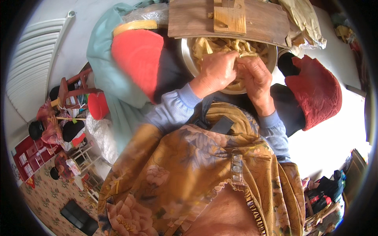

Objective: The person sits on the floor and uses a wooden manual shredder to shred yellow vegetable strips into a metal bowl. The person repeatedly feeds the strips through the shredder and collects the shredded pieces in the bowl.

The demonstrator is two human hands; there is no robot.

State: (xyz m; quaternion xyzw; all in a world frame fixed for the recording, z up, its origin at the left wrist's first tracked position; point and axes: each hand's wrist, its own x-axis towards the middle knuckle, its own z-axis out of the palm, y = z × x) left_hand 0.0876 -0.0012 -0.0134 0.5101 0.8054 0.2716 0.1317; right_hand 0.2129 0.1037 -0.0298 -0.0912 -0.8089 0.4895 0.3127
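Both my hands meet over a round metal basin (186,57) that holds many pale yellow, curled strips (206,47) of a material I cannot identify. My left hand (217,70) has its fingers closed at a pale strip, with its fingertips close to those of my right hand. My right hand (257,76) has bent fingers pinching at the same spot; what lies between the fingertips is mostly hidden. Just beyond the basin lies a brown wooden board (192,20), with a lighter wooden block (229,20) fixed or set on it.
Red cloth pads (135,56) cover my knees. A pale green cloth (103,59) hangs at the left. Crumpled plastic (150,13) and brown wrapping (307,23) lie beside the board. Other people sit far left near a red wooden stool (66,88). Piled items (324,188) stand at lower right.
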